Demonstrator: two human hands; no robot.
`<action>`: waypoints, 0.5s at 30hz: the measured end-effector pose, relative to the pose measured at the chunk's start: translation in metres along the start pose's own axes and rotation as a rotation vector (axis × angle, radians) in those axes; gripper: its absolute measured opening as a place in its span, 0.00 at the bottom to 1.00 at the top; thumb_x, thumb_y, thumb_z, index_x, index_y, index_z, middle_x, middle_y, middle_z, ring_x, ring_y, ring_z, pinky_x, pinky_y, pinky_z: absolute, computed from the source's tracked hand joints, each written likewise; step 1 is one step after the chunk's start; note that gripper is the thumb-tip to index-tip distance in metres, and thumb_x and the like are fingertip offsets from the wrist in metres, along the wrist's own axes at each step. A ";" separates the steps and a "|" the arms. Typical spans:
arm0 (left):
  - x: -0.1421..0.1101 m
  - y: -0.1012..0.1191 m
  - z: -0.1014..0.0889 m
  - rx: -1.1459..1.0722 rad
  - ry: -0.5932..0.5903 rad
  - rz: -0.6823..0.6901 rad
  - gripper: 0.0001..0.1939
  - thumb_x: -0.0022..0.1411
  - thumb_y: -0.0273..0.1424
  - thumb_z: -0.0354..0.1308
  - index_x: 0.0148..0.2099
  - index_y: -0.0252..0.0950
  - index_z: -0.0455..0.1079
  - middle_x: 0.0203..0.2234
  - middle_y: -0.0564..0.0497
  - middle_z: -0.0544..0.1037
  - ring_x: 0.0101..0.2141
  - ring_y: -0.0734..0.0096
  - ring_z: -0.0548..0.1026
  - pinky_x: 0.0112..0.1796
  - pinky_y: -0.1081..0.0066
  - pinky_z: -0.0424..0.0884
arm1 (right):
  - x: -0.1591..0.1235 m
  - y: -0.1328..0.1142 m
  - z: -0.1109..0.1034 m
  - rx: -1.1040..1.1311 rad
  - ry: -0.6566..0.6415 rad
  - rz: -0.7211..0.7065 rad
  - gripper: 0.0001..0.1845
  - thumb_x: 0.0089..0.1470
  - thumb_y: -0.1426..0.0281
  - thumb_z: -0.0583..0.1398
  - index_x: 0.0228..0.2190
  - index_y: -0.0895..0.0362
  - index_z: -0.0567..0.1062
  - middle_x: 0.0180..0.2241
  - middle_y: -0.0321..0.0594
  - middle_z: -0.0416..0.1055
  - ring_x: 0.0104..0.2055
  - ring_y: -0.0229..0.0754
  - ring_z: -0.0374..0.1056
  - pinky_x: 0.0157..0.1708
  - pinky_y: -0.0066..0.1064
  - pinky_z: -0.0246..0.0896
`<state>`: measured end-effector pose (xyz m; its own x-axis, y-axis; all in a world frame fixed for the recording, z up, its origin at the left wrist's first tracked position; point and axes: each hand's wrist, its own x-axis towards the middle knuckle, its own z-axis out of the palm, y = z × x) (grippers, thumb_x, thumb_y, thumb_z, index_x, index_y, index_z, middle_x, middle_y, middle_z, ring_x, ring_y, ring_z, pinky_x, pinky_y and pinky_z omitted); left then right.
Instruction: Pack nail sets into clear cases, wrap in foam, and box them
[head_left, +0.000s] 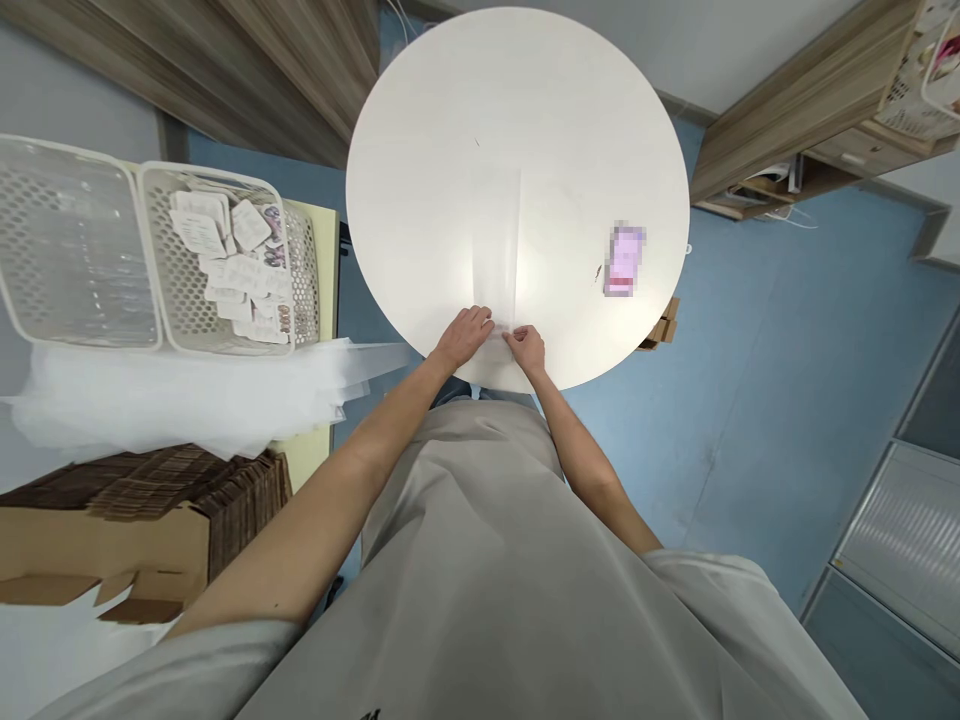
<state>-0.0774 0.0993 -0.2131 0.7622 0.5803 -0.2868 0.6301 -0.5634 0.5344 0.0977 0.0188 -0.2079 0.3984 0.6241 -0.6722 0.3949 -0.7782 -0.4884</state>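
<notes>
A long, narrow, translucent plastic sheet (495,245) lies lengthwise on the round white table (420,110). At its near end, close to the table's front edge, are both of my hands. My left hand (466,335) has its fingers bent down onto the sheet's left side, with the thumb close to them. The fingers of my right hand (528,349) are pinched together on the sheet's near right edge. What lies right under the fingertips is too small to make out clearly.
A blurred pink-purple item (624,260) lies on the table's right side. To the left, a white perforated basket (217,345) holds several white cards. More translucent sheets (187,395) and folded cardboard boxes (150,490) are stacked in front of it. Wooden cabinets (787,100) stand beyond.
</notes>
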 end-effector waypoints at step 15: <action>-0.013 0.020 -0.004 -0.088 -0.119 -0.009 0.40 0.62 0.31 0.65 0.74 0.28 0.62 0.74 0.29 0.62 0.74 0.39 0.59 0.71 0.47 0.57 | 0.008 -0.001 -0.007 0.165 -0.061 -0.017 0.17 0.65 0.56 0.63 0.30 0.53 0.71 0.31 0.38 0.78 0.34 0.42 0.76 0.39 0.32 0.72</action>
<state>-0.0750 0.0829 -0.1956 0.7721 0.5085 -0.3811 0.6254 -0.5016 0.5977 0.1063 0.0249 -0.2090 0.3396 0.6358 -0.6932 0.2579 -0.7717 -0.5814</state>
